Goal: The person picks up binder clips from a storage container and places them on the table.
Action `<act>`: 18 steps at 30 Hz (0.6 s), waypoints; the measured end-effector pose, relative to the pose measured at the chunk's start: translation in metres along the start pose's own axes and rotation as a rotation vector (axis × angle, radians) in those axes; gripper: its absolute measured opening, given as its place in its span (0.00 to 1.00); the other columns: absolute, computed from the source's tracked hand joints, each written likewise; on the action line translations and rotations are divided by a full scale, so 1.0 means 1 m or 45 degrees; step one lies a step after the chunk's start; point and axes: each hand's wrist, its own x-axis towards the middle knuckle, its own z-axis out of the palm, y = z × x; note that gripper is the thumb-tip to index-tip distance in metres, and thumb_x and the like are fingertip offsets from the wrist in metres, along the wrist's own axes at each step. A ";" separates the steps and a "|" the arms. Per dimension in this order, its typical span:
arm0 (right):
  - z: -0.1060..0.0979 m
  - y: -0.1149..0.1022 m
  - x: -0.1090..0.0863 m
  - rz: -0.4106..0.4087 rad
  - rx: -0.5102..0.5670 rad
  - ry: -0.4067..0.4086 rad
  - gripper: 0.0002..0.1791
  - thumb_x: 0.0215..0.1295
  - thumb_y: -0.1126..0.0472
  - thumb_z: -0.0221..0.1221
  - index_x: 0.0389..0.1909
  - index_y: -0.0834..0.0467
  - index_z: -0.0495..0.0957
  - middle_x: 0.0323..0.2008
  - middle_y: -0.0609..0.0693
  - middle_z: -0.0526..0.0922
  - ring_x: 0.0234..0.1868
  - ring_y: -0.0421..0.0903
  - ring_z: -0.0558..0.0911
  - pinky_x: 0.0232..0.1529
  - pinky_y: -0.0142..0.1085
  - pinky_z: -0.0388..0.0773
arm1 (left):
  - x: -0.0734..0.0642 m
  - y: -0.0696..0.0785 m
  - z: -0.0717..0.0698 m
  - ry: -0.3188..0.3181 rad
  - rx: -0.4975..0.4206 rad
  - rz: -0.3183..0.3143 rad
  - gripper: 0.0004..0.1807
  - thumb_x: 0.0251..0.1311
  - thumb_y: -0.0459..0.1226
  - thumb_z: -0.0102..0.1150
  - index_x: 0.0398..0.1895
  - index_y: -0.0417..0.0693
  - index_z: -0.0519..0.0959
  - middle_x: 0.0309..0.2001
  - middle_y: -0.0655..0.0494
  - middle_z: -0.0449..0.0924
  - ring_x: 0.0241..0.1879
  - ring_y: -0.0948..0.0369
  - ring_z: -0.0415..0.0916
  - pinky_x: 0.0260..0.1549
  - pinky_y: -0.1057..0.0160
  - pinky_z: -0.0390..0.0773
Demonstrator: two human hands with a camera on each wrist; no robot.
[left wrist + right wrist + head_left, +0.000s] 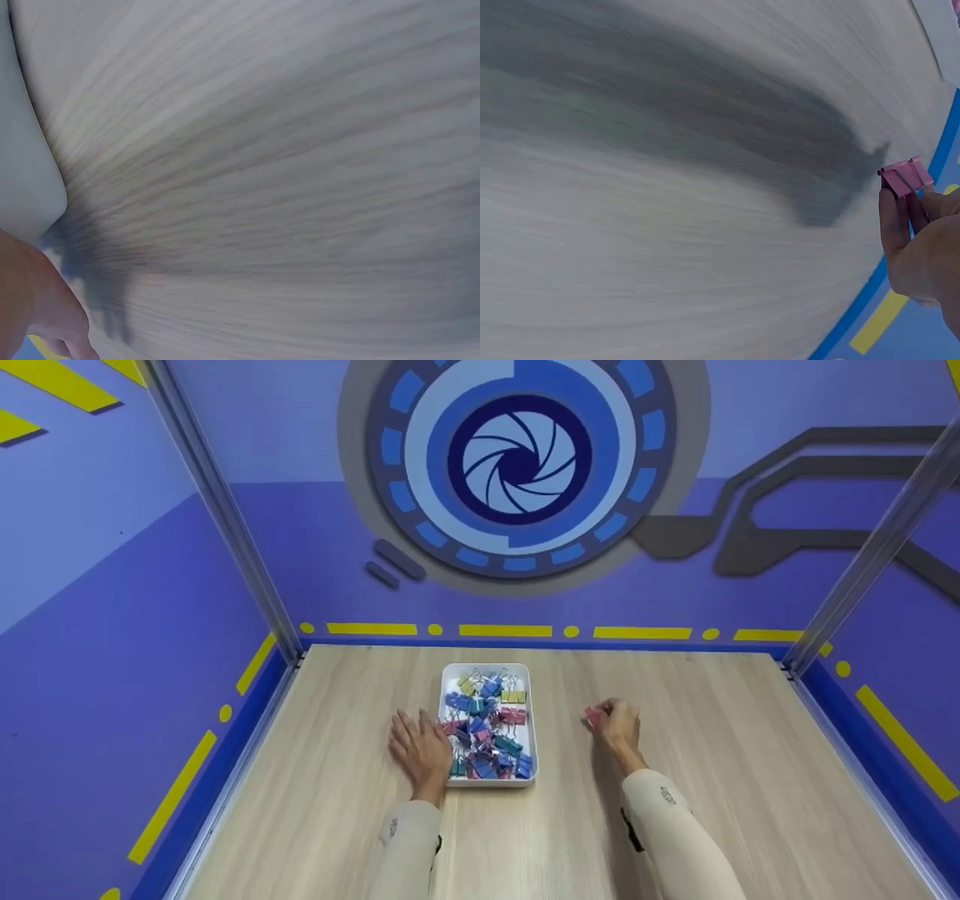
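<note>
A pink binder clip [595, 717] is pinched between the fingers of my right hand [622, 727], above the table to the right of a white tray [534, 735]. In the right wrist view the same clip [906, 176] shows at the fingertips of that hand [930, 247]. Many binder clips in blue, green, yellow and pink lie jumbled in the tray. My left hand [421, 751] rests at the tray's left side with its fingers spread and straight. Only part of that hand [45, 300] and the tray's outer wall [26, 142] appear in the left wrist view.
The wooden table [337, 840] is bounded by a blue patterned back wall [300, 547] and side walls. Metal posts [217, 502] stand at the back corners.
</note>
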 end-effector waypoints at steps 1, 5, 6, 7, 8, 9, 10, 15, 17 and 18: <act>0.003 0.003 -0.001 0.009 -0.003 -0.011 0.08 0.68 0.73 0.55 0.41 0.73 0.82 0.40 0.68 0.86 0.42 0.60 0.86 0.46 0.53 0.82 | -0.001 -0.001 0.000 0.000 0.000 0.001 0.28 0.78 0.44 0.41 0.74 0.40 0.68 0.80 0.32 0.50 0.81 0.38 0.43 0.77 0.35 0.44; 0.013 0.013 -0.004 0.013 -0.006 -0.052 0.09 0.67 0.72 0.55 0.41 0.73 0.81 0.40 0.68 0.86 0.41 0.59 0.85 0.46 0.53 0.82 | -0.003 -0.005 0.000 0.012 0.014 0.000 0.27 0.77 0.44 0.41 0.72 0.39 0.70 0.79 0.31 0.51 0.80 0.37 0.45 0.76 0.34 0.45; 0.015 0.014 -0.004 0.011 -0.006 -0.054 0.10 0.67 0.71 0.55 0.43 0.73 0.81 0.40 0.69 0.86 0.42 0.60 0.85 0.46 0.54 0.82 | -0.004 -0.006 -0.001 0.018 0.023 -0.003 0.27 0.77 0.44 0.42 0.72 0.39 0.70 0.79 0.31 0.51 0.80 0.37 0.45 0.76 0.34 0.45; 0.017 0.015 -0.004 0.013 -0.006 -0.049 0.11 0.67 0.71 0.56 0.44 0.73 0.81 0.41 0.69 0.86 0.43 0.61 0.86 0.47 0.54 0.82 | -0.004 -0.006 -0.001 0.026 0.027 -0.003 0.27 0.77 0.44 0.42 0.72 0.39 0.70 0.79 0.31 0.52 0.80 0.37 0.46 0.76 0.34 0.46; 0.018 0.016 -0.004 0.012 -0.008 -0.041 0.12 0.67 0.70 0.56 0.46 0.74 0.80 0.41 0.70 0.86 0.44 0.62 0.86 0.48 0.55 0.82 | -0.004 -0.007 -0.001 0.030 0.029 -0.002 0.27 0.77 0.43 0.42 0.71 0.39 0.71 0.79 0.31 0.52 0.80 0.37 0.46 0.76 0.33 0.46; 0.019 0.017 -0.004 0.010 -0.009 -0.033 0.13 0.67 0.71 0.56 0.48 0.74 0.79 0.42 0.71 0.86 0.45 0.64 0.86 0.49 0.57 0.81 | -0.004 -0.007 -0.001 0.032 0.030 -0.001 0.27 0.77 0.44 0.42 0.71 0.39 0.71 0.79 0.30 0.52 0.80 0.37 0.46 0.76 0.33 0.47; 0.020 0.017 -0.003 0.012 -0.008 -0.026 0.15 0.66 0.71 0.56 0.51 0.74 0.78 0.43 0.71 0.86 0.46 0.64 0.86 0.51 0.57 0.81 | -0.003 -0.007 0.000 0.034 0.027 0.001 0.27 0.77 0.44 0.42 0.71 0.39 0.71 0.79 0.30 0.52 0.80 0.37 0.46 0.76 0.33 0.47; 0.020 0.017 0.002 0.032 -0.012 -0.033 0.21 0.66 0.73 0.56 0.60 0.73 0.72 0.46 0.72 0.85 0.49 0.66 0.85 0.55 0.59 0.78 | 0.000 -0.002 0.001 0.038 0.012 0.010 0.27 0.78 0.45 0.42 0.72 0.39 0.70 0.79 0.30 0.51 0.80 0.37 0.46 0.76 0.33 0.47; 0.018 0.015 0.004 0.061 -0.056 -0.048 0.24 0.67 0.71 0.56 0.63 0.71 0.70 0.49 0.71 0.84 0.52 0.67 0.84 0.55 0.60 0.78 | 0.000 0.000 0.002 0.050 0.007 0.007 0.27 0.78 0.45 0.43 0.72 0.39 0.70 0.79 0.31 0.52 0.80 0.37 0.47 0.76 0.34 0.48; 0.017 0.013 0.006 0.081 -0.083 -0.055 0.26 0.67 0.68 0.57 0.65 0.69 0.69 0.51 0.71 0.83 0.53 0.68 0.83 0.56 0.60 0.77 | 0.000 0.000 0.003 0.059 0.004 0.006 0.27 0.78 0.44 0.43 0.71 0.39 0.71 0.79 0.31 0.52 0.80 0.37 0.47 0.76 0.34 0.48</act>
